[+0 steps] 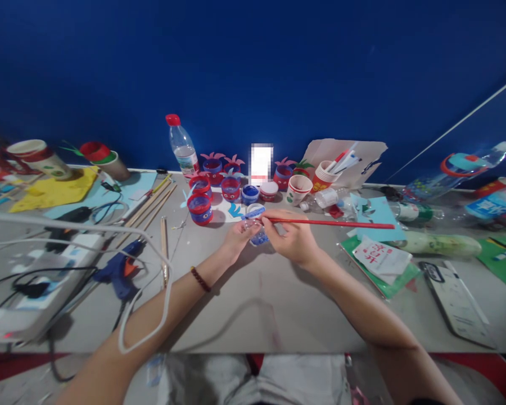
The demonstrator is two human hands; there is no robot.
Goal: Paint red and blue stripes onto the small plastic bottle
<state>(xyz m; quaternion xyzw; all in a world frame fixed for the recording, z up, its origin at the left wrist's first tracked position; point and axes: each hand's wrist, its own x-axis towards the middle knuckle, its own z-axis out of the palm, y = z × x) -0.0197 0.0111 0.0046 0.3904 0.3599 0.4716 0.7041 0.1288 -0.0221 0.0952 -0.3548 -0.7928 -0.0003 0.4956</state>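
Your right grip [293, 236] is closed around one red paintbrush [341, 223], its working end at one blue-smeared clear plastic container [260, 238], pinched in your left grip [238, 241]. Just beyond both stand two small paint jars [250, 196]; leftward lies one glue gun [118, 273], rightward one phone [457, 306].
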